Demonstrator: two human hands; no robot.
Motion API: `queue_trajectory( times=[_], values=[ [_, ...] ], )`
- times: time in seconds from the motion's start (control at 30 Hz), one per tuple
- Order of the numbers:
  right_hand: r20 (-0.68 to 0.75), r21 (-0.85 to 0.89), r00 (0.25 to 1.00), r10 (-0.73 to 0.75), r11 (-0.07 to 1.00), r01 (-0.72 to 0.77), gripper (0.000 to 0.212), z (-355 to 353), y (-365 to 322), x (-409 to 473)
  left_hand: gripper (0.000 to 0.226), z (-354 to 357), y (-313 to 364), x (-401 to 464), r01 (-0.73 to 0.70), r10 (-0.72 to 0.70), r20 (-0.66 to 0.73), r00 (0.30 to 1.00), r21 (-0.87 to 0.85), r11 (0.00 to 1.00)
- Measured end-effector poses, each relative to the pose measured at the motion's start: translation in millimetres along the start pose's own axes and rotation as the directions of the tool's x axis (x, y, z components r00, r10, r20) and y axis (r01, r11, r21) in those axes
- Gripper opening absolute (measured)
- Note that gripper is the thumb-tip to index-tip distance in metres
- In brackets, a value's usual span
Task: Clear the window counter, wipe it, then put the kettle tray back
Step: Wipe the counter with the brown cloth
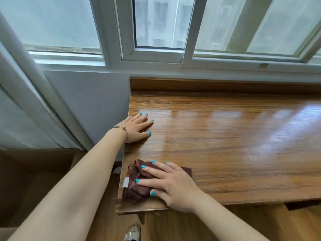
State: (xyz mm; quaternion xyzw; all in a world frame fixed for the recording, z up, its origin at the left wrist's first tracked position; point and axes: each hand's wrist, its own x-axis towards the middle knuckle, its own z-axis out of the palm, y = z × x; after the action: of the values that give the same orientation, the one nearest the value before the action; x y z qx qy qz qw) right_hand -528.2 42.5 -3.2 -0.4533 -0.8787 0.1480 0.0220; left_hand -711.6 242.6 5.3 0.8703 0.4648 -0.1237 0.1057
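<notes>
Low and left of centre in the frame, the brown cloth [139,185] lies bunched at the desk [225,145] corner under the right hand [166,185], fingers spread flat. Soft and light, it should slide best under palm pressure. The left hand [137,127] rests flat, fingers spread.

A home room; wooden counter [225,136] under sliding windows [156,32]; curtain [26,101] at the side.

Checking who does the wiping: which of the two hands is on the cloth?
The right hand, near the counter's front edge, presses flat on the brown cloth. The left hand, wearing a bracelet, rests on bare wood farther back.
</notes>
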Motion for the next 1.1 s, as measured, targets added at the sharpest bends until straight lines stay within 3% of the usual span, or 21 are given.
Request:
queue_trajectory(
  times=[0.3, 0.4, 0.6, 0.73, 0.93, 1.1],
  values=[
    [-0.038, -0.084, 0.991, 0.125, 0.988, -0.128, 0.042, -23.4, 60.1, 118.7, 0.048, 10.6, -34.1, 33.7, -0.005, 0.005, -0.068, 0.998, 0.0, 1.0],
    [-0.073, -0.067, 0.993, 0.091, 0.993, -0.096, 0.045, -14.2, 35.2, 91.2, 0.047, 14.6, -35.0, 29.6, -0.021, 0.015, -0.141, 0.99, -0.044, 0.999],
    [-0.006, -0.058, 0.982, -0.187, 0.981, 0.186, 0.043, 10.7, -12.7, 5.0, 0.048, 15.8, -26.7, 24.3, -0.008, 0.01, -0.169, 0.986, 0.016, 1.0],
    [0.011, -0.02, 0.984, -0.179, 0.984, 0.179, 0.044, 2.9, -7.6, 36.9, 0.049, 15.4, -29.1, 23.7, 0.031, -0.002, -0.205, 0.979, 0.14, 0.99],
    [-0.007, -0.104, 0.998, -0.057, 0.993, 0.056, 0.044, -16.7, 17.2, 133.7, 0.049, 3.7, -33.0, 28.1, -0.024, 0.039, -0.104, 0.994, 0.146, 0.989],
    [-0.061, -0.084, 0.996, -0.064, 0.995, 0.059, 0.046, -0.2, -2.1, 99.0, 0.059, 6.7, -30.2, 28.4, -0.009, 0.013, -0.13, 0.991, 0.029, 1.0]
  ],
)
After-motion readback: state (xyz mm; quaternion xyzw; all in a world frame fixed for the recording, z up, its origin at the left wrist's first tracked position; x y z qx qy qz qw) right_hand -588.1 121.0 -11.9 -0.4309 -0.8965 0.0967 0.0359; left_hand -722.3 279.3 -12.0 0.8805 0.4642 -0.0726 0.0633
